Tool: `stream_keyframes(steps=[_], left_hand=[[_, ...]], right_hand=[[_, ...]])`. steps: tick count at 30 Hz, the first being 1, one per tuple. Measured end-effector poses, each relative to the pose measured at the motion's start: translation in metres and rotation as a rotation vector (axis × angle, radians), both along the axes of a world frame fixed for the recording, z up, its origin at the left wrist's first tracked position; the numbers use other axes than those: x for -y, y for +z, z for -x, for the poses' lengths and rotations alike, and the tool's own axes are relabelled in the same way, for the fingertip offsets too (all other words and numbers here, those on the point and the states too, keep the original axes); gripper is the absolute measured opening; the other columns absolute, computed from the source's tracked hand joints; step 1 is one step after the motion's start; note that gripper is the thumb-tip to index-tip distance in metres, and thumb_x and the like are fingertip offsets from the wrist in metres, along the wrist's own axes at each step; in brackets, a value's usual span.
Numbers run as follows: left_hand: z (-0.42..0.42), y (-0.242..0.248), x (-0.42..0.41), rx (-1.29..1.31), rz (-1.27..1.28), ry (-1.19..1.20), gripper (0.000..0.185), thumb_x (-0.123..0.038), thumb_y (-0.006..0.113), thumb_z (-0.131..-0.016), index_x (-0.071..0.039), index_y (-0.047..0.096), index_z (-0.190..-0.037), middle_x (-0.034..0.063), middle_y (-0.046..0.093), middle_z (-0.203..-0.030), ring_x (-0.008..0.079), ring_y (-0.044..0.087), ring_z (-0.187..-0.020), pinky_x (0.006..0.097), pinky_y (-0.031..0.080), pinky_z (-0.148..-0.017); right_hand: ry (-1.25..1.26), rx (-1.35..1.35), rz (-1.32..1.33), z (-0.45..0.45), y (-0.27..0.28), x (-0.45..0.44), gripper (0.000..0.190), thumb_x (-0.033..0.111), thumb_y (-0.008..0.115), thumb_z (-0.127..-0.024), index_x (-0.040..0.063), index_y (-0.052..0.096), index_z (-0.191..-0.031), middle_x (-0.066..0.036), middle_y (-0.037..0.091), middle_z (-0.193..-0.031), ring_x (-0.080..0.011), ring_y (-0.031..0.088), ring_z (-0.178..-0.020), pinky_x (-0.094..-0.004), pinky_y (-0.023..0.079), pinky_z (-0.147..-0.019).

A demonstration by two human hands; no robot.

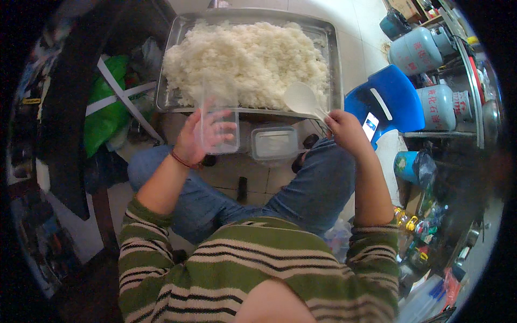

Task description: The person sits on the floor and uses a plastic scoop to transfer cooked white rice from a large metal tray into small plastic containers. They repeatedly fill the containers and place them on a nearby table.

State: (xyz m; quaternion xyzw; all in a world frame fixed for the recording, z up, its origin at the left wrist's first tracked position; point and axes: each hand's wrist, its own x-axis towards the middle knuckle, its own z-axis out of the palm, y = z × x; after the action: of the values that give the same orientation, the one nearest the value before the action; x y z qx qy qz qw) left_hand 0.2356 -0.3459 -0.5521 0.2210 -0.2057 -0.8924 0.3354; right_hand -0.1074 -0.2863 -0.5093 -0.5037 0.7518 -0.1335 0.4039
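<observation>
Cooked white rice is heaped in a large metal tray in front of me. My left hand holds a clear plastic food container at the tray's near edge, its fingers seen through the plastic. The container overlaps the rice in the view, and no contents show inside it. My right hand grips the handle of a white rice paddle. The paddle's blade lies over the rice at the tray's near right corner; whether it touches the rice, I cannot tell.
Another clear plastic container sits below the tray, between my knees. To the right are a blue plastic chair with a phone on it, and gas cylinders. A green bag lies left, behind crossed white bars.
</observation>
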Motion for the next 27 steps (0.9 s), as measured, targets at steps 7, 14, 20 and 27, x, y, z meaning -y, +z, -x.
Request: stream_keyframes(steps=[7,14,20,27], left_hand=[[0.015,0.001,0.031,0.879,0.267,0.279,0.078,-0.040,0.061,-0.080,-0.010,0.021,-0.140,0.0144,0.036,-0.126,0.0265,0.037,-0.116,0.0373,0.033,-0.095],[0.044,-0.031,0.051,1.024,0.395,0.338,0.084,-0.045,0.065,-0.076,-0.002,0.026,-0.137,0.0168,0.026,-0.126,0.0279,0.030,-0.119,0.0326,0.030,-0.098],[0.063,-0.031,0.059,1.044,0.351,0.362,0.087,-0.046,0.064,-0.077,-0.001,0.022,-0.138,0.0172,0.025,-0.125,0.0282,0.031,-0.117,0.0328,0.029,-0.099],[0.076,-0.036,0.071,0.744,0.293,0.559,0.077,-0.039,0.059,-0.083,-0.003,0.019,-0.139,0.0146,0.023,-0.132,0.0258,0.033,-0.118,0.0339,0.031,-0.097]], right_hand=[[0.326,-0.451,-0.008,-0.056,-0.086,0.082,0.021,0.017,0.052,-0.076,-0.001,0.063,-0.082,-0.023,0.061,-0.083,-0.0392,0.059,-0.080,-0.0451,0.047,-0.072],[-0.198,0.182,-0.019,-0.087,-0.109,0.099,0.023,0.019,0.054,-0.078,-0.003,0.062,-0.082,-0.015,0.062,-0.070,-0.0251,0.060,-0.064,-0.0364,0.046,-0.058],[-0.290,0.356,0.142,-0.100,-0.105,0.088,0.023,0.019,0.052,-0.083,-0.002,0.062,-0.082,-0.011,0.059,-0.063,-0.0209,0.057,-0.059,-0.0335,0.043,-0.057],[0.119,-0.253,0.528,-0.117,-0.077,0.082,0.016,0.017,0.048,-0.085,0.002,0.055,-0.086,-0.020,0.058,-0.066,-0.0376,0.057,-0.066,-0.0469,0.044,-0.059]])
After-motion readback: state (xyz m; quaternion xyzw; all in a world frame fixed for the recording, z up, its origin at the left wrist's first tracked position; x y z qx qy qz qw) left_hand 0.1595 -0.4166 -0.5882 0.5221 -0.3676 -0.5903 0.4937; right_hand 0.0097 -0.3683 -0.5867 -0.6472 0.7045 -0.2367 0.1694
